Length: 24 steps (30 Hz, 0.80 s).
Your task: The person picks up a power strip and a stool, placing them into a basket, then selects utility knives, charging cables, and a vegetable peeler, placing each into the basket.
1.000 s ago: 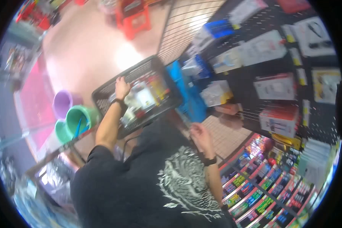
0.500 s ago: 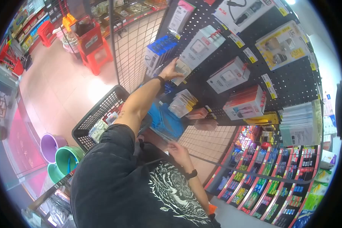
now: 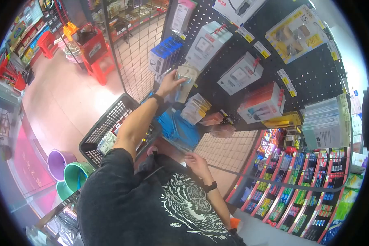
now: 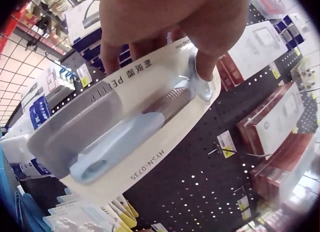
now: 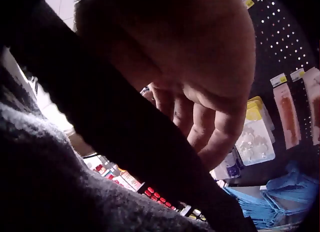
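Note:
My left hand is at the pegboard and grips a carded peeler pack, thumb over its front and the other fingers behind. The peeler has a pale blue handle under a clear blister, with "PEELER" printed on the card. In the head view this pack overlaps other hanging packs. My right hand stays near my front, its fingers loosely curled with nothing visible in them; in the right wrist view a dark band partly hides the hand.
A black basket with several goods stands below my left forearm. Boxed goods hang on the dark pegboard. Blue bundled goods lie beneath. Purple and green buckets and a red stool stand to the left.
My left hand has gone from the basket up to the pegboard, and now draws the peeler pack slightly down and left. The right hand has barely moved.

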### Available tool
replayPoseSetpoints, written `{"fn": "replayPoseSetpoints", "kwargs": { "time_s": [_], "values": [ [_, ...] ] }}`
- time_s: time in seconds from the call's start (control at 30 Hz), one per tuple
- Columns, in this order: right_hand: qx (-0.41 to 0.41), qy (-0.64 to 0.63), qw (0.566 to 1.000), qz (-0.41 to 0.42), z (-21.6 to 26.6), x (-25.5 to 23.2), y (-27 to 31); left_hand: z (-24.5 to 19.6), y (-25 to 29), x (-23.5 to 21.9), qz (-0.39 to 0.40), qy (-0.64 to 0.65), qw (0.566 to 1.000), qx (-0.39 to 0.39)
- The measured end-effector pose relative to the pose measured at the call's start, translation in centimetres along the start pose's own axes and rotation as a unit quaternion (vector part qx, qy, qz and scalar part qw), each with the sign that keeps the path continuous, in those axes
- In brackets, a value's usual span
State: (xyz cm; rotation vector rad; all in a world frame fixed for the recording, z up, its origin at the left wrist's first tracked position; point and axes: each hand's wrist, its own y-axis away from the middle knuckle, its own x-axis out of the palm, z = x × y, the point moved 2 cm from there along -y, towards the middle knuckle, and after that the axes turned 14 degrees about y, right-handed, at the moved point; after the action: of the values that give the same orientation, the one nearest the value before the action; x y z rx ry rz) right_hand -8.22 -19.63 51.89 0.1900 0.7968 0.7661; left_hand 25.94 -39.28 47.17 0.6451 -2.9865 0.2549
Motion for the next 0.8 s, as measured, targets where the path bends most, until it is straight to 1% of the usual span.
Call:
{"fn": "replayPoseSetpoints", "kwargs": {
  "time_s": [0.07,0.1,0.13,0.17,0.2,0.23,0.27,0.33,0.4,0.43,0.47,0.5,0.53,0.57,0.6,0.67,0.7,0.73,0.77,0.8],
  "values": [
    [-0.008,-0.022,1.000,0.015,0.1,0.1,-0.7,-0.7,1.2,-0.4,0.024,0.042,0.998,0.043],
    [-0.017,-0.020,1.000,0.017,-0.1,0.1,-1.3,-0.1,1.5,-0.8,0.022,0.052,0.998,0.034],
    [0.001,-0.093,0.996,0.015,-0.4,0.1,-2.2,-4.2,3.6,-0.9,0.013,0.091,0.995,-0.050],
    [0.020,-0.167,0.986,0.013,-0.7,0.1,-3.0,-3.7,3.8,-1.2,0.011,0.118,0.993,-0.028],
    [0.014,-0.167,0.986,0.016,-0.7,-0.1,-3.9,-3.2,4.2,-1.5,0.010,0.146,0.989,-0.010],
    [-0.021,-0.145,0.989,-0.016,-0.1,-0.7,-5.0,-4.3,4.9,-1.7,0.015,0.165,0.985,-0.041],
    [-0.056,-0.122,0.990,-0.048,0.5,-1.3,-6.2,-5.2,5.3,-2.0,0.011,0.161,0.986,-0.038],
    [-0.063,-0.143,0.987,-0.042,2.8,-1.8,-8.2,-6.8,6.3,-2.0,0.045,0.171,0.982,-0.062],
    [-0.078,-0.148,0.983,-0.075,4.8,-1.7,-10.0,-8.0,8.1,-2.0,0.027,0.190,0.979,-0.064],
    [-0.088,-0.155,0.984,-0.028,7.8,-2.0,-9.5,-8.2,9.0,-2.1,0.037,0.243,0.965,-0.093],
    [-0.092,-0.153,0.984,-0.024,9.3,-1.7,-9.4,-8.3,10.0,-2.1,0.047,0.297,0.946,-0.122],
    [-0.069,-0.249,0.965,0.055,10.3,-0.8,-9.2,-9.4,11.7,-2.3,0.015,0.324,0.937,-0.133],
    [-0.041,-0.341,0.930,0.134,10.9,0.4,-9.1,-9.8,12.9,-2.9,0.007,0.325,0.936,-0.134],
    [-0.055,-0.378,0.913,0.143,11.2,1.6,-9.1,-9.9,14.2,-4.0,-0.038,0.339,0.929,-0.146],
    [-0.048,-0.375,0.913,0.155,11.3,2.4,-9.1,-9.6,15.7,-5.1,-0.087,0.353,0.918,-0.158],
    [0.042,-0.431,0.880,0.195,11.6,4.4,-9.3,-8.3,18.4,-7.5,-0.155,0.393,0.887,-0.185],
    [0.076,-0.425,0.880,0.197,12.7,4.9,-8.9,-7.8,19.6,-8.6,-0.173,0.384,0.889,-0.178],
    [0.095,-0.418,0.877,0.217,12.8,5.9,-9.1,-7.1,21.0,-9.8,-0.195,0.374,0.890,-0.175],
    [0.059,-0.374,0.901,0.210,12.8,6.8,-9.4,-5.1,22.4,-10.7,-0.236,0.402,0.869,-0.164],
    [0.021,-0.330,0.921,0.206,12.8,7.8,-9.7,-5.0,23.8,-11.5,-0.264,0.385,0.868,-0.167]
  ]
}}
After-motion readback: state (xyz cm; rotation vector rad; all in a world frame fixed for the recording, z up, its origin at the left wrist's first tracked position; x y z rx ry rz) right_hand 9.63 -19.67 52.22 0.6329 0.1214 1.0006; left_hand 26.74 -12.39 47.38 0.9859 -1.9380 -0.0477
